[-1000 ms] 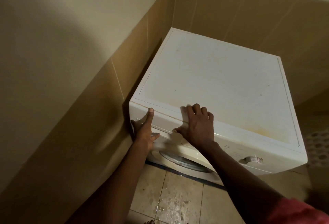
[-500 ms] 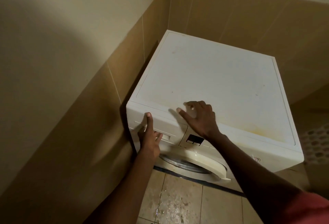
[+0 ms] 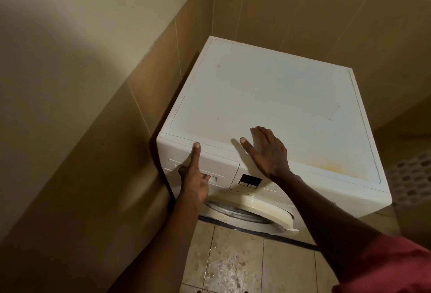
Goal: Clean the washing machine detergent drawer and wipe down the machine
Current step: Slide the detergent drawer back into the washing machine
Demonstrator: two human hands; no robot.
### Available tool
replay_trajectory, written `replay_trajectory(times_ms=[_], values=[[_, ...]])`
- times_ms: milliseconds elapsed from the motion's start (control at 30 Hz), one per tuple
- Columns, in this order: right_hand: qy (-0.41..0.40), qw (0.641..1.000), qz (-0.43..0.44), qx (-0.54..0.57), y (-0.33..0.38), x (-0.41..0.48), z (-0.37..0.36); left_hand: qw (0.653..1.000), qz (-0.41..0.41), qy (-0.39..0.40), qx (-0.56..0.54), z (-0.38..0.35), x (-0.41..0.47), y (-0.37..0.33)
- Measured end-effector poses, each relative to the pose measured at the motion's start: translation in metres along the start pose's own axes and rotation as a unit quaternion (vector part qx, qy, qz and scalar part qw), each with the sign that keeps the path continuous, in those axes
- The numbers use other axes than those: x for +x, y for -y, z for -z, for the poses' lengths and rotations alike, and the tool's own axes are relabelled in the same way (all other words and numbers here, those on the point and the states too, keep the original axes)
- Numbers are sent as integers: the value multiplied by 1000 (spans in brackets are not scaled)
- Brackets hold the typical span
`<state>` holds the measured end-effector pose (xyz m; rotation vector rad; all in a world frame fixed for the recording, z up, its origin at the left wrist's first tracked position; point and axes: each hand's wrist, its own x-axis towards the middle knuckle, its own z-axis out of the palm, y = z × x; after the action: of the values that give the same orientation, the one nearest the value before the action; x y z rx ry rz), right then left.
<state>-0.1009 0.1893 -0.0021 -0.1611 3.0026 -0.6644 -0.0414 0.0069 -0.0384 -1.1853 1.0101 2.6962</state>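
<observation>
A white front-loading washing machine stands in a tiled corner, its top stained yellow near the front right. The detergent drawer sits closed at the front's upper left. My left hand grips the drawer's handle recess, fingers hooked in from below and thumb pointing up along the drawer face. My right hand lies flat on the machine's top near the front edge, fingers spread and straight. The round door below hangs slightly ajar.
Tan tiled walls close in on the left and behind the machine. A small dark display panel sits right of the drawer. The floor tiles in front look wet. A white perforated basket stands at the right edge.
My right hand has lifted off the front edge and moved right onto the top, fingers spreading flat. My left hand slid down, fingers hooking into the drawer recess. The view pulled back.
</observation>
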Motion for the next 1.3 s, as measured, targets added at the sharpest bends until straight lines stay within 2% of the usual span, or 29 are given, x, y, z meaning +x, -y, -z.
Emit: replay_trajectory(times_ms=[300,433,567,700,900,1300], values=[[15,1000,-6,-17,1,-4,2,999,13,-14,-37,38,-32,12],[39,999,-1,-28,3,-1,1,999,40,-10,-15,56,-49,10],[-9,999,8,39,25,-10,1,998,54,-17,-10,70,-63,8],[-70,989,103,85,50,-40,-5,997,65,-29,-10,79,-75,7],[20,990,137,34,73,-62,-20,997,68,-24,5,94,-95,9],[22,988,148,34,79,-78,-17,998,63,-17,22,100,-110,3]])
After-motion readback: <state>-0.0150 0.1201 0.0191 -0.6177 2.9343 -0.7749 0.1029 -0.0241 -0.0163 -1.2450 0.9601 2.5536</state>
